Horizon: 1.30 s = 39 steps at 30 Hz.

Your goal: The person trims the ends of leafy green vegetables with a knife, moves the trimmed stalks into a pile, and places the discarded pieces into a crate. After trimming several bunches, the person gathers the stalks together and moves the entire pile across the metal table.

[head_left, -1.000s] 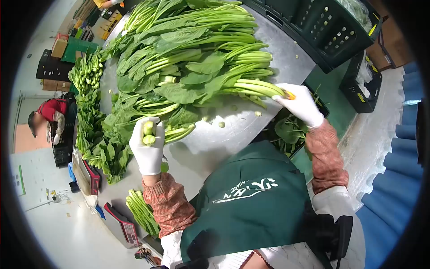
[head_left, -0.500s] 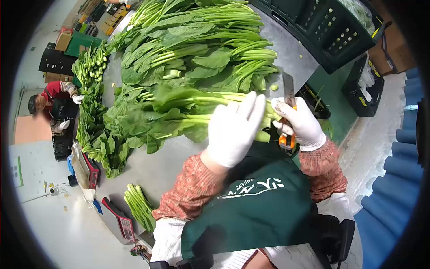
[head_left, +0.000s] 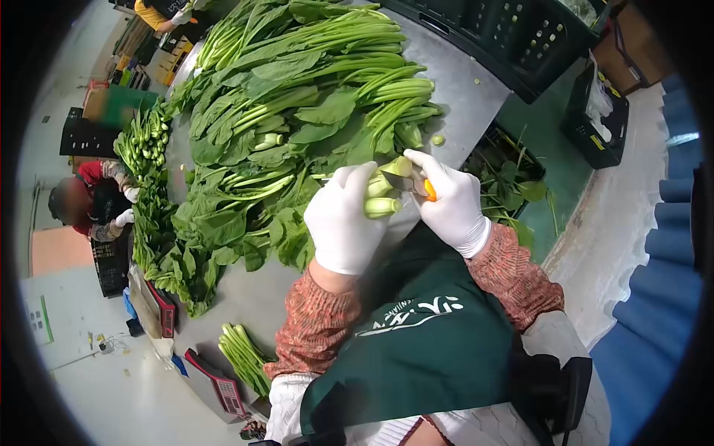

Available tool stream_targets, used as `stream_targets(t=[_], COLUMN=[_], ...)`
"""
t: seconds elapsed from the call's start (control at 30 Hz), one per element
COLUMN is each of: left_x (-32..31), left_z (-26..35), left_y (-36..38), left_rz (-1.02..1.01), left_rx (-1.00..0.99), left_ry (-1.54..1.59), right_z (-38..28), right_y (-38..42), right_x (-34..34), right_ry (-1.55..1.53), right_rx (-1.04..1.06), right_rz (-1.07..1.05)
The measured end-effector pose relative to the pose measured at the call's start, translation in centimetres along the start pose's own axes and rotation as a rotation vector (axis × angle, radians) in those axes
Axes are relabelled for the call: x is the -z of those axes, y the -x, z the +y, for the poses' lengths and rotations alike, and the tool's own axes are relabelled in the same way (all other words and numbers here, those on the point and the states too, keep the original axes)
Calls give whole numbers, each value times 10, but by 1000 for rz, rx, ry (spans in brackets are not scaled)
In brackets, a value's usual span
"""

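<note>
My left hand (head_left: 342, 219), in a white glove, is closed around a bunch of leafy green vegetables (head_left: 381, 207), their pale cut stem ends pointing right. The leaves of this bunch spread left under and beyond the hand. My right hand (head_left: 454, 204), also gloved, grips a small knife (head_left: 429, 190) with an orange handle. Its grey blade lies against the upper stem end, close to my right thumb and fingers. Most of the handle is hidden inside the hand. Just beyond both hands, a large pile of leafy greens (head_left: 297, 82) covers the metal table (head_left: 487, 104).
Dark green crates (head_left: 513, 44) stand at the upper right. A crate of leaf scraps (head_left: 513, 175) sits below the table edge. Red scales (head_left: 216, 383) and a stem bundle (head_left: 245, 360) lie lower left. Co-workers are at the left (head_left: 93, 197) and top (head_left: 167, 15).
Both hands have moved left and closer together, with the stem ends now turned towards me. The knife blade has come against a stem end. The view has shifted slightly.
</note>
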<state>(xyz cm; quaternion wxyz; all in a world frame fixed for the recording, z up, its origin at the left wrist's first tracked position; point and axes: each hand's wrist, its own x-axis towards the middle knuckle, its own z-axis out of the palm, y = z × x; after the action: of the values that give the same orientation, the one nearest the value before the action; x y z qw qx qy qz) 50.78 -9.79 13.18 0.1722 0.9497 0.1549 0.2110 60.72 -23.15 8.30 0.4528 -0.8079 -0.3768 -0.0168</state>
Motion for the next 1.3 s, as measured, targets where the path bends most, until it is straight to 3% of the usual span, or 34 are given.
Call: stream_targets(t=[0.17,0.27,0.33,0.4,0.47,0.53,0.6,0.67,0.7,0.73,0.87,0.9,0.93,1.07,1.2,1.3], left_x=[1,4,14,29,63,86,103,116,122,120,113,110,108,101,109,119], left_z=[3,3,2,-20,-44,-88,-112,-144,-161,-175,-194,-202,-209,-209,-215,-218], left_y=[1,1,-2,-3,-2,23,30,49,61,71,101,111,122,135,158,178], left_rz=[9,35,108,161,180,397,685,824,767,883,1022,983,940,1063,1045,1092], left_rx=[-15,-37,-26,-6,62,373,300,274,262,288,435,399,361,188,66,41], left_ry=[19,85,237,365,442,1272,1363,1460,1532,1436,1449,1513,1576,1854,1997,1956], right_z=[3,32,91,102,88,84,92,99,97,98,96,90,85,70,85,103], right_y=[2,1,12,19,19,12,13,12,13,13,21,24,25,30,36,41], right_x=[-1,-13,-26,-16,-2,4,3,3,4,-3,-37,-52,-57,-100,-109,-78], right_ry=[19,95,58,-82,-301,-389,-430,-382,-395,-383,-266,-162,-25,179,282,286], right_rx=[-21,-258,-457,-543,-567,-685,-675,-661,-674,-645,-432,-114,-188,30,148,93], right_rz=[-30,-80,-152,-230,-165,-146,-100,-137,-159,-158,-350,-278,-516,-764,-737,-617])
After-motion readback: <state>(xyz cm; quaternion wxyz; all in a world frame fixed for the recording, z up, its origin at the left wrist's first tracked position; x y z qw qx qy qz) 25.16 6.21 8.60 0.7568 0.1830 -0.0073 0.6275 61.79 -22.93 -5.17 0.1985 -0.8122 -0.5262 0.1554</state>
